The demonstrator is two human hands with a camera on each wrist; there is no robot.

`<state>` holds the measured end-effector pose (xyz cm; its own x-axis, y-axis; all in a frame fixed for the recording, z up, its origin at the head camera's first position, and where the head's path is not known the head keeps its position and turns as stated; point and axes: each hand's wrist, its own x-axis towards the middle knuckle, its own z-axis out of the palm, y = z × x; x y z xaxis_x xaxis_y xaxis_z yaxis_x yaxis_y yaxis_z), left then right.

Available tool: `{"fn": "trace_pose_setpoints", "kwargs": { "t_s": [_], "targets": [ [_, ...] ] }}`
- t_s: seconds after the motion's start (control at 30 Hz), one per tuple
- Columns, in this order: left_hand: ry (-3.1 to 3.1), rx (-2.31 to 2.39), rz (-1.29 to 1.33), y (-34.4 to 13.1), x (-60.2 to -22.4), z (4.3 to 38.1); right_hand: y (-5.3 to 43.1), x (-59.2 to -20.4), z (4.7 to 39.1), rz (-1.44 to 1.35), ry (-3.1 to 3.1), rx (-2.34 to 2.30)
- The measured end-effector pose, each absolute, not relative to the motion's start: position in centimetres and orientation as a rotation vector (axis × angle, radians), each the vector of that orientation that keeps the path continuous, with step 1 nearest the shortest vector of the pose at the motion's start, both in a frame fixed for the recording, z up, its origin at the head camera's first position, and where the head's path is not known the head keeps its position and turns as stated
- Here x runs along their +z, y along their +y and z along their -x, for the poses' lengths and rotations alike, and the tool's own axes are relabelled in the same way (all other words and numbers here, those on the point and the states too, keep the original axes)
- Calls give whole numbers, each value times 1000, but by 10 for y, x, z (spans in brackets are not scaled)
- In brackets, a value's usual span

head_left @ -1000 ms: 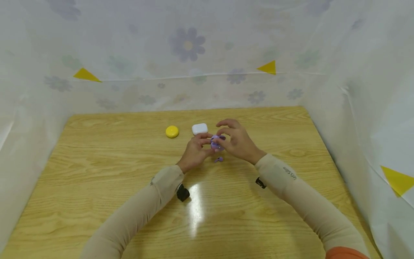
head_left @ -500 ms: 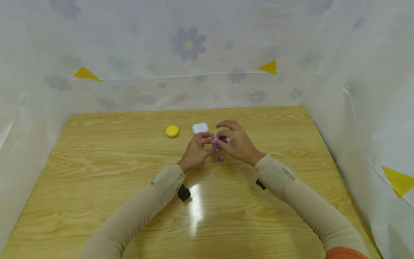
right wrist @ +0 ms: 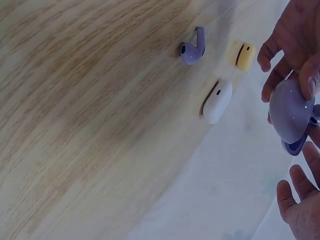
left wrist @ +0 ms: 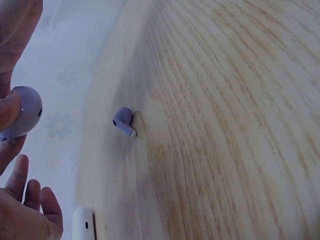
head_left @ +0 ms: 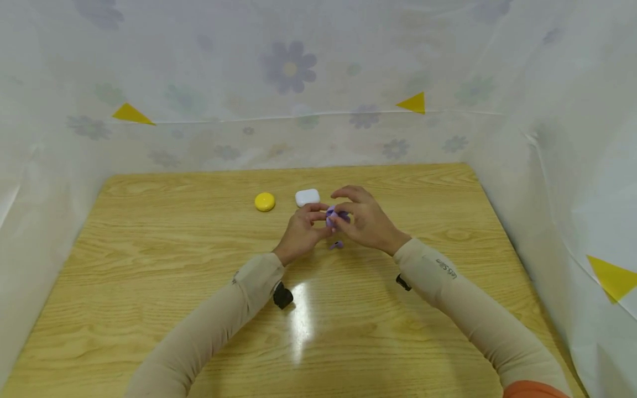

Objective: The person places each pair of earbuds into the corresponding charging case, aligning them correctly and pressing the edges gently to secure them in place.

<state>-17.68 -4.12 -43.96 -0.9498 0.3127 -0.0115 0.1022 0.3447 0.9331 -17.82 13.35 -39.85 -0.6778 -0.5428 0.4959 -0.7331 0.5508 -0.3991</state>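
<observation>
A small purple earbud case (right wrist: pixel 290 110) is held up off the table with its lid open. My left hand (head_left: pixel 301 232) grips it from the left, thumb and fingers around its side. At the case, the thumb and index finger of my right hand (head_left: pixel 372 222) pinch a purple earbud (right wrist: pixel 315 118), mostly hidden by fingers; its other fingers are spread. Whether that earbud sits inside its slot I cannot tell. Another purple earbud (left wrist: pixel 123 121) lies on the table just below the hands, also visible in the head view.
A white earbud case (head_left: pixel 307 197) lies closed behind my left hand. Left of it sits a round yellow case (head_left: pixel 265 202). The wooden table (head_left: pixel 199 237) is bordered by pale flowered sheeting (head_left: pixel 214 83) at the back and sides.
The purple case has turned and shifted slightly right between the hands. My right fingertips have moved in closer over it. The loose earbud and the other cases stay put.
</observation>
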Motion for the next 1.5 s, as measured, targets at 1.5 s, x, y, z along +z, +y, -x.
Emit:
{"fn": "trace_pose_setpoints", "kwargs": {
  "t_s": [1.5],
  "targets": [
    [2481,1655,-336,-53,-443,175,154,-422,173,-699,-2714,982]
  ]
}}
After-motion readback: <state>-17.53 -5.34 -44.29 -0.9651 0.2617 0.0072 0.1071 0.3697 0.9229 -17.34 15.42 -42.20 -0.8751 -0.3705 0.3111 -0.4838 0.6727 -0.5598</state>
